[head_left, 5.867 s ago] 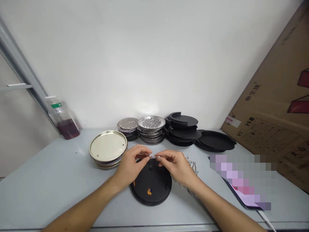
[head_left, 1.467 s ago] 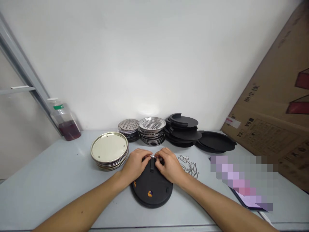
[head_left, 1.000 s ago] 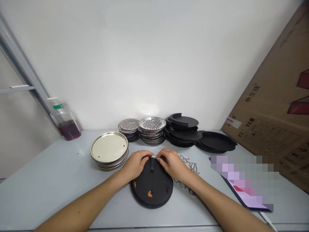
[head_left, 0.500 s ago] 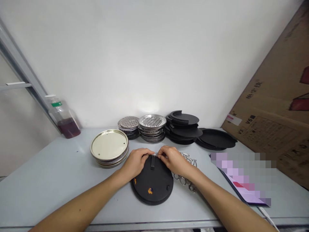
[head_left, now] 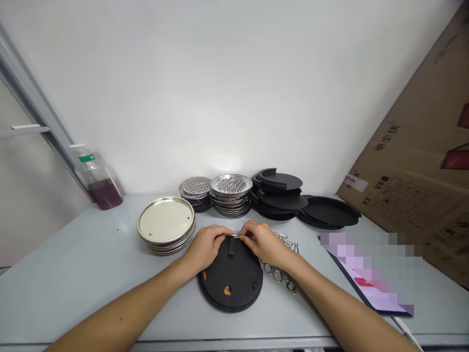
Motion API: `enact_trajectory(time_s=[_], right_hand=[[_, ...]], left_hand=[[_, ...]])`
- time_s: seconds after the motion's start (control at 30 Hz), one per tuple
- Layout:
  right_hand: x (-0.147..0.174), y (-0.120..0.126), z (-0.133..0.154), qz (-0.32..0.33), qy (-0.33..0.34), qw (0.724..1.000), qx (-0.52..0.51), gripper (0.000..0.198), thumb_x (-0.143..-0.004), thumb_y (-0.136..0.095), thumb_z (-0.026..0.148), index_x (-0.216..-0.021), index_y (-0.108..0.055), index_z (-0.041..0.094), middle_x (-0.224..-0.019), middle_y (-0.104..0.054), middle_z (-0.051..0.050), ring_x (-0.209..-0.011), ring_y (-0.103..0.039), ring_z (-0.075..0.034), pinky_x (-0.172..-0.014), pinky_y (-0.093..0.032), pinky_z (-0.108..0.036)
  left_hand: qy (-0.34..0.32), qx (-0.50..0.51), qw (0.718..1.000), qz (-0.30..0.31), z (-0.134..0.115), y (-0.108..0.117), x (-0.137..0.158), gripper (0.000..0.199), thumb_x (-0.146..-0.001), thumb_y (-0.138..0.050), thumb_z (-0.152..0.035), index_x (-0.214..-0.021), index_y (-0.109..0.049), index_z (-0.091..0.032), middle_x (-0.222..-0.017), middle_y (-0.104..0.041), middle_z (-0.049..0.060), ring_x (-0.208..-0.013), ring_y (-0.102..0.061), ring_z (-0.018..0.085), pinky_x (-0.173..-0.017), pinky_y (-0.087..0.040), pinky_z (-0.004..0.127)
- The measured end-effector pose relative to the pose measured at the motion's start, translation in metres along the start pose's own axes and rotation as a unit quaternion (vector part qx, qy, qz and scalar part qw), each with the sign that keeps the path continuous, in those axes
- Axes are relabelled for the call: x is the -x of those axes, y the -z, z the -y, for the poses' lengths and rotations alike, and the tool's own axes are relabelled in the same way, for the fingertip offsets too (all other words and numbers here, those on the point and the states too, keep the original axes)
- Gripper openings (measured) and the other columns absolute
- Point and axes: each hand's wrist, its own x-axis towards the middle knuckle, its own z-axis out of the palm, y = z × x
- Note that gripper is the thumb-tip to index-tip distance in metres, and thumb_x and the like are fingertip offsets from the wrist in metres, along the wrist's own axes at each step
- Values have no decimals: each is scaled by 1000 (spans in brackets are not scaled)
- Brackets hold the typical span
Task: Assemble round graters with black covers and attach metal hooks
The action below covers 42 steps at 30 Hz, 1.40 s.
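a white wall (head_left: 227, 88) fills the back of the room, meeting a pale grey table (head_left: 91, 283). a brown box (head_left: 410, 161) slants in at the right. by the wall rise black plates (head_left: 278, 200) and silver grater discs (head_left: 231, 186); cream lids (head_left: 166, 220) are stacked nearer left, and a bottle (head_left: 100, 188) of dark red liquid stands in the left corner. a phone (head_left: 368, 291), partly blurred out, lies at the right.

the black disc (head_left: 232, 274) lies flat at the front middle, where it lay in the earliest picture. the left hand (head_left: 208, 244) and right hand (head_left: 264, 244) meet at its far edge, closer together than then. the right hand has risen since a second and a half ago, and the rings of the silver clips (head_left: 282, 271) show again beside it. its thumb and forefinger pinch a small silver piece (head_left: 235, 236) by the strap (head_left: 231, 248); the left fingertips touch the edge, but whether they grip the piece i cannot tell.
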Motion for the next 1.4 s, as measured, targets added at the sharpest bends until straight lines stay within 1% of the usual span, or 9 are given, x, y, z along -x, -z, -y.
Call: enact_trajectory(time_s=[0.27,0.37,0.53,0.67,0.83,0.97,1.03,1.27,1.4], right_hand=[[1,0,-2,-54,-4,998,-28,15,-88,-54,15,-85,-67,20,-86,-70,-5,-80,-63,-20,-75,-45,-31],[-2,-5,-3,-91,-24,994,-54,11,-87,-58,20,-89,-69,20,-86,-70,-6,-81,-63,-21,-76,-46,-32],[-10,-16,-5,-132,-74,978,-146,12,-84,-63,27,-89,-70,19,-77,-69,-4,-70,-62,-19,-69,-47,-32],[-17,-22,-5,-126,-96,954,-256,21,-82,-66,36,-90,-70,17,-66,-67,-1,-64,-64,-18,-66,-50,-31],[-20,-24,0,-116,-108,923,-350,30,-75,-74,43,-88,-73,16,-70,-72,-4,-67,-67,-20,-67,-54,-33],[-20,-23,2,-140,-123,911,-369,28,-71,-77,39,-87,-76,16,-79,-75,-6,-72,-68,-21,-70,-54,-34],[-19,-22,4,-149,-123,909,-369,23,-72,-78,37,-83,-76,17,-80,-76,-6,-74,-68,-21,-71,-53,-34],[-14,-13,21,-149,-93,916,-362,17,-72,-78,36,-75,-76,19,-82,-74,-5,-82,-67,-22,-77,-52,-34],[-14,-10,18,-139,-108,897,-405,26,-69,-81,39,-84,-76,17,-80,-73,-4,-75,-65,-19,-74,-51,-32]], left_hand=[[0,-7,1000,5,-1,3,-1,30,-91,-49,-13,-106,-73,-24,-108,-76,2,-99,-69,20,-90,-51,29],[-1,-7,1000,7,-1,4,-1,30,-92,-49,-14,-106,-73,-24,-108,-76,2,-99,-69,20,-90,-51,29],[10,-6,1000,-3,1,1,-3,28,-90,-52,-15,-106,-74,-23,-108,-76,3,-100,-69,22,-92,-50,32],[12,4,1000,-4,-4,-1,-7,27,-92,-52,-18,-104,-75,-23,-106,-76,3,-97,-69,22,-90,-49,32],[18,27,999,-14,-12,-2,-14,20,-90,-57,-25,-95,-76,-23,-96,-78,2,-88,-70,21,-82,-50,29],[33,40,998,-24,-15,-2,-18,16,-86,-63,-28,-81,-77,-20,-81,-78,1,-74,-70,20,-71,-50,27],[30,44,998,-31,-18,-1,-18,17,-86,-64,-29,-80,-76,-20,-79,-77,1,-73,-69,19,-68,-50,26],[7,53,996,-74,-27,0,-14,17,-87,-62,-24,-84,-78,-23,-86,-78,0,-79,-70,19,-76,-50,26],[5,68,995,-76,-30,2,-13,16,-87,-63,-23,-89,-79,-24,-91,-79,0,-83,-71,19,-79,-51,26]])
